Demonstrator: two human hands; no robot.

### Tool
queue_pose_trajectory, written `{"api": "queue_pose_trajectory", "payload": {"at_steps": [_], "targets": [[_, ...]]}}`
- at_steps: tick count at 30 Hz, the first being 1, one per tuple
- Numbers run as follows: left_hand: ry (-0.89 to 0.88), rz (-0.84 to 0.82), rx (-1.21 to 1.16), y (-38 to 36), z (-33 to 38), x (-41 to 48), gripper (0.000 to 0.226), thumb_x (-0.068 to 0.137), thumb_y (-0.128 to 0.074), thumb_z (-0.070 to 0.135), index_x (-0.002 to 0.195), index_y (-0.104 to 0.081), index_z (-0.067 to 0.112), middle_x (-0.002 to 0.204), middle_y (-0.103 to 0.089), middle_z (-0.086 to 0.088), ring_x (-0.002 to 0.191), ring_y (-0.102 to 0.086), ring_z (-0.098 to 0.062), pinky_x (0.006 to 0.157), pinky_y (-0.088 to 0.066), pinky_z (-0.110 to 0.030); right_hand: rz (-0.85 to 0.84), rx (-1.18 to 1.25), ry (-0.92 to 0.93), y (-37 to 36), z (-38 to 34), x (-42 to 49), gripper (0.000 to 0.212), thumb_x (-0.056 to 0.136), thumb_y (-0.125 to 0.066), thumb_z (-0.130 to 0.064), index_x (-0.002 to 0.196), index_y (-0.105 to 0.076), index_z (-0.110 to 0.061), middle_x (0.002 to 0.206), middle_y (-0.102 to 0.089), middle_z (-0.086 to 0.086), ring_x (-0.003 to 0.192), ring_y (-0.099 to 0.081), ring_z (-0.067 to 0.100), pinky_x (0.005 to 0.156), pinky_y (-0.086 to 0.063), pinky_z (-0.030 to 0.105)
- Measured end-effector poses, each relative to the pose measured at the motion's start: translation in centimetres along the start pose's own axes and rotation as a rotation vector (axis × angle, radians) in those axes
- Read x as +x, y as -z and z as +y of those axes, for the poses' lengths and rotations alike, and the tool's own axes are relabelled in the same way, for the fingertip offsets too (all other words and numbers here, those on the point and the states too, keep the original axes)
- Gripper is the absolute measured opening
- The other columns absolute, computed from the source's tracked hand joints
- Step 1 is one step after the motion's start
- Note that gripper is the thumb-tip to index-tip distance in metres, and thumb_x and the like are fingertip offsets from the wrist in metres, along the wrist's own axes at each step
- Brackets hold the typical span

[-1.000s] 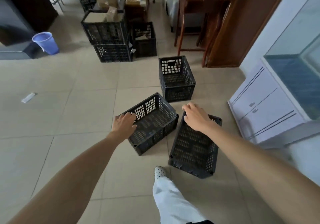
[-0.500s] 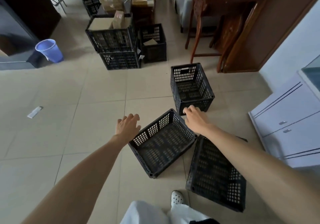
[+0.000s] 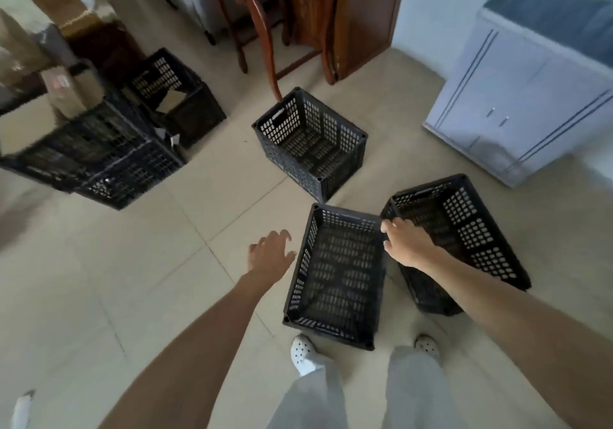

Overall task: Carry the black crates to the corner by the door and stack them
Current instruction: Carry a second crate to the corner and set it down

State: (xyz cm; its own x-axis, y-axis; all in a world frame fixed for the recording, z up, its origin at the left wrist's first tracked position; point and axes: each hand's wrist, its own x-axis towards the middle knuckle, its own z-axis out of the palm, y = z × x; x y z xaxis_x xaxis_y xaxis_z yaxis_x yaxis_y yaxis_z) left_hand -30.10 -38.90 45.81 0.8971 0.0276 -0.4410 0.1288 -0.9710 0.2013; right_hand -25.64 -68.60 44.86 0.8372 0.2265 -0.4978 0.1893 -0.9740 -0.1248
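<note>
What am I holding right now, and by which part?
The right hand grips the nearest black perforated plastic crate by its far right rim corner; the left hand holds nothing.

I see a floor [image 3: 116,279] of pale beige tiles with thin grout lines, under soft, even light. At the right stands a white cabinet [image 3: 517,96] with dark trim lines and two small handles, with a bluish glassy case [image 3: 547,7] on top. Beside it a white wall [image 3: 431,3] meets a brown wooden panel [image 3: 365,13]. A dark wooden chair [image 3: 258,23] stands at top centre, and cardboard boxes [image 3: 56,7] are blurred at the upper left
</note>
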Motion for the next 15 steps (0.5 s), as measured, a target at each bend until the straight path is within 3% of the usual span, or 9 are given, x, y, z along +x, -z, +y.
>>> {"api": "queue_pose_trajectory", "payload": {"at_steps": [4, 10, 15], "targets": [[-0.104, -0.121, 0.109, -0.4, -3.4, 3.1, 0.034, 0.095, -0.050, 0.039, 0.126, -0.049, 0.026, 0.125, -0.057, -0.002, 0.113, -0.056, -0.024, 0.096, -0.041, -0.043, -0.036, 0.134, -0.182, -2.5, -1.6, -0.8, 0.037, 0.098, -0.045, -0.029, 0.133, -0.045, -0.016, 0.133, -0.049, 0.008, 0.123, -0.047, 0.028, 0.096, -0.044, 0.042], [-0.246, -0.167, 0.157, -3.9, -5.7, 6.9, 0.034, 0.094, -0.051, 0.041, 0.123, -0.049, 0.024, 0.120, -0.058, -0.003, 0.108, -0.058, -0.024, 0.088, -0.046, -0.040, -0.090, 0.277, -0.345, -9.2, -2.1, -1.5, 0.031, 0.097, -0.045, -0.025, 0.127, -0.047, -0.016, 0.128, -0.051, 0.007, 0.120, -0.048, 0.028, 0.096, -0.043, 0.044], [-0.244, -0.266, 0.183, -9.1, -8.1, 8.0, 0.035, 0.094, -0.052, 0.040, 0.124, -0.049, 0.023, 0.120, -0.057, -0.004, 0.107, -0.057, -0.025, 0.088, -0.047, -0.041, -0.190, 0.383, -0.402, -15.8, -2.1, 0.7, 0.033, 0.095, -0.044, -0.023, 0.127, -0.048, -0.016, 0.129, -0.053, 0.006, 0.119, -0.049, 0.029, 0.094, -0.043, 0.042]]}}
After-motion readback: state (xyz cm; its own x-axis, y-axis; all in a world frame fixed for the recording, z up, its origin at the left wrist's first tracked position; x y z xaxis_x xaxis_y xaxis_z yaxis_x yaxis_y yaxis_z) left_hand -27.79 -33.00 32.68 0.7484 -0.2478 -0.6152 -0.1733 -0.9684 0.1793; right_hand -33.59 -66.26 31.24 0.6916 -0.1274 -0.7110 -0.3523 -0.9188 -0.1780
